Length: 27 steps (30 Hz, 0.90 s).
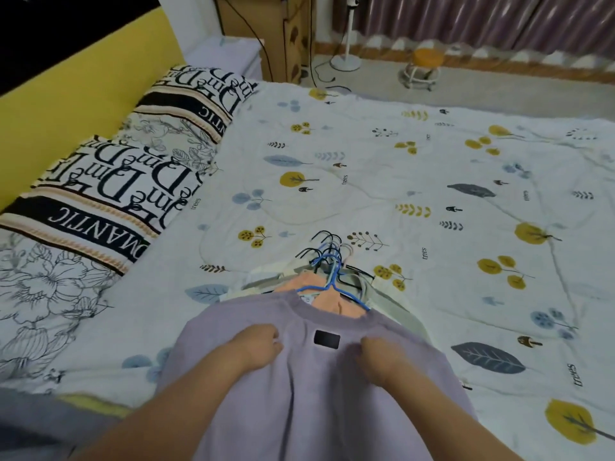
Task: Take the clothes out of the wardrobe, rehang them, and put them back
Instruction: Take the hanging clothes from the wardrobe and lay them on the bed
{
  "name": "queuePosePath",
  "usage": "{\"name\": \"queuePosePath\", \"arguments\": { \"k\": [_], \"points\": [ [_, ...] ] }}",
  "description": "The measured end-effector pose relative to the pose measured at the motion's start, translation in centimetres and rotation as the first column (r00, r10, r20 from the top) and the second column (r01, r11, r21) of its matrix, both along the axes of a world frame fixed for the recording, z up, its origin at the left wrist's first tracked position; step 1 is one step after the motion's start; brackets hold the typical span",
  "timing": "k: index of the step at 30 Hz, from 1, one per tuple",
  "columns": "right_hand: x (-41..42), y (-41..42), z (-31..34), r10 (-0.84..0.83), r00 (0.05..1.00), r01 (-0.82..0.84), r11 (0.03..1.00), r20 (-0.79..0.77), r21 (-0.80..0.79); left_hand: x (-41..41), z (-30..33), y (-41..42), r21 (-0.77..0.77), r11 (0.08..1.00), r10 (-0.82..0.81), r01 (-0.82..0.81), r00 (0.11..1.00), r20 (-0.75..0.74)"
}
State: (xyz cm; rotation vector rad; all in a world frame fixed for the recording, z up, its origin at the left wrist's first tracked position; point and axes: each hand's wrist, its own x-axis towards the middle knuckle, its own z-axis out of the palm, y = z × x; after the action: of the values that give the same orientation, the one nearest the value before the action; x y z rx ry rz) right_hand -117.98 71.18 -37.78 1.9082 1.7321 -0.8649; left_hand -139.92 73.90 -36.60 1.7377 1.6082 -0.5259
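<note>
A lilac knitted sweater [319, 377] with a black patch is spread at the bed's near edge, over a pile of hangered clothes [332, 277]. Its chest fabric is pinched by curled fingers of the left hand [256, 344] and right hand [379, 357], both forearms reaching forward. The leaf-printed white quilt [432, 181] lies open beyond.

Illumination is even, soft and moderately bright, with no glare. Shadows are faint; a weak one lies under the left hand [256, 347] and right hand [379, 357]. Both hands show slight motion blur. Wide-angle distortion curves the bed [432, 168] edges. Overall sharpness is low, with compression softening.
</note>
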Motion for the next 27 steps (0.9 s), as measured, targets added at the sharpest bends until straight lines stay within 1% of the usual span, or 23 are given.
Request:
{"name": "queuePosePath", "arguments": {
  "k": [3, 6, 9, 13, 18, 21, 23, 27],
  "points": [
    [-1.9, 0.6, 3.1, 0.15, 0.988, -0.15, 0.989, 0.021, -0.002, -0.9, 3.4, -0.6, 0.062, 0.998, -0.012, 0.01, 0.999, 0.035],
    [-4.9, 0.4, 6.6, 0.299, 0.954, -0.299, 0.954, -0.012, 0.031, -3.1, 7.1, -1.8, 0.136, 0.99, 0.032, -0.042, 0.997, 0.071],
    [-8.4, -0.5, 10.7, 0.35, 0.934, -0.343, 0.935, -0.076, 0.092, -6.5, 10.5, -3.8, 0.176, 0.977, 0.106, -0.118, 0.991, 0.077],
    [-13.7, -2.6, 15.8, 0.446, 0.886, -0.428, 0.892, -0.127, 0.144, -12.0, 14.7, -8.5, 0.23, 0.95, 0.203, -0.212, 0.977, 0.064],
    [-21.1, -7.3, 20.6, 0.589, 0.803, -0.558, 0.798, -0.096, 0.229, -18.9, 19.3, -17.0, 0.297, 0.908, 0.299, -0.297, 0.953, 0.041],
    [-26.4, -11.4, 22.2, 0.652, 0.749, -0.61, 0.747, -0.114, 0.265, -23.2, 21.6, -23.2, 0.32, 0.879, 0.369, -0.354, 0.929, 0.014],
    [-30.1, -14.6, 23.1, 0.699, 0.708, -0.648, 0.699, -0.097, 0.302, -26.1, 22.9, -27.7, 0.325, 0.864, 0.408, -0.385, 0.913, -0.002],
    [-37.2, -21.9, 25.0, 0.817, 0.573, -0.758, 0.559, -0.066, 0.337, -31.5, 25.7, -37.7, 0.335, 0.817, 0.502, -0.47, 0.865, -0.011]
  ]
}}
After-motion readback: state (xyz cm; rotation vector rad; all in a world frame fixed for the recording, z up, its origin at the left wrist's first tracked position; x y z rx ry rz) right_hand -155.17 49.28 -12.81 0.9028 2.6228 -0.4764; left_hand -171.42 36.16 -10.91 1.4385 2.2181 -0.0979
